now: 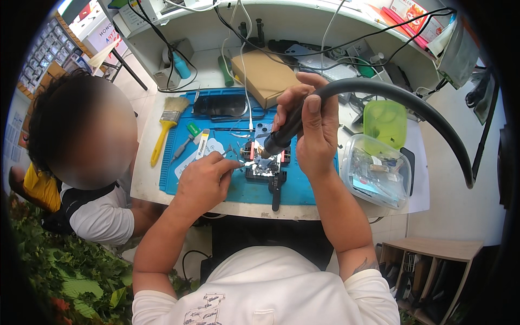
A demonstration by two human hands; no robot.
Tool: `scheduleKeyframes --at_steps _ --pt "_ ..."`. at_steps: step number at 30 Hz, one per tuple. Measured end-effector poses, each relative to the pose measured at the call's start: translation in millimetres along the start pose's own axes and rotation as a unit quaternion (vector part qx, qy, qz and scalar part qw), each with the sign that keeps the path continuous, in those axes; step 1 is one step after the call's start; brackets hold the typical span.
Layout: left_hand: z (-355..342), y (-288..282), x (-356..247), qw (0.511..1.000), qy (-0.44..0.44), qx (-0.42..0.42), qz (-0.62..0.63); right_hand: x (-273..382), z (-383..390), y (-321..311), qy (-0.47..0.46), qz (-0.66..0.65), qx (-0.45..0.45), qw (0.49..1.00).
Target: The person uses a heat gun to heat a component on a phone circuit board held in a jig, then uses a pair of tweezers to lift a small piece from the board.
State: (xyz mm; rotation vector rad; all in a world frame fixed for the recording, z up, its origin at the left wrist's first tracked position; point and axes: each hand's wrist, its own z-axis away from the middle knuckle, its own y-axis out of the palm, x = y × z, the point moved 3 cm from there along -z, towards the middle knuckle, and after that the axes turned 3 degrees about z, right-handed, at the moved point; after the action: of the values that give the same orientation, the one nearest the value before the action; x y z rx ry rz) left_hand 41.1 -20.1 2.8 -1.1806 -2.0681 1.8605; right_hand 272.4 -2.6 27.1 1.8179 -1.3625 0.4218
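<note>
My right hand [316, 132] is wrapped round the end of a thick black hose [395, 89] and tilts its nozzle [274, 143] down and to the left. Just below the nozzle, a small circuit board [265, 167] sits in a black and red clamp holder [277, 189] on the blue work mat [238, 190]. From the left, my left hand [203, 181] pinches a thin, pointed tool, perhaps tweezers, whose tip reaches the board's left side. My fingers hide most of this tool. Close by lie a cutter with a yellow label [202, 143] and a green-ended screwdriver [187, 142].
A yellow brush [163, 132] lies at the mat's left edge, with a dark phone screen [219, 105] behind. A cardboard box [265, 76] stands farther back. To the right are a clear tub of parts [379, 176] and a green container [385, 124]. Another person [92, 146] sits at left.
</note>
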Motion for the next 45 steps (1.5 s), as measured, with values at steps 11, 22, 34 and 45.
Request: scheduleKeyframes --at_steps 11,22,34,45 --pt "1 4 1 1.000 0.028 -0.005 -0.010 -5 3 2 0.005 0.006 0.011 1.000" --pt "2 8 15 0.996 0.083 -0.032 0.020 -8 4 3 0.005 0.006 0.014 1.000" --pt "7 5 -9 0.999 -0.022 0.016 -0.028 -9 4 1 0.001 0.011 0.002 1.000" --pt "6 7 -13 0.999 0.015 -0.010 -0.042 -9 4 -3 -0.016 0.014 -0.010 1.000"
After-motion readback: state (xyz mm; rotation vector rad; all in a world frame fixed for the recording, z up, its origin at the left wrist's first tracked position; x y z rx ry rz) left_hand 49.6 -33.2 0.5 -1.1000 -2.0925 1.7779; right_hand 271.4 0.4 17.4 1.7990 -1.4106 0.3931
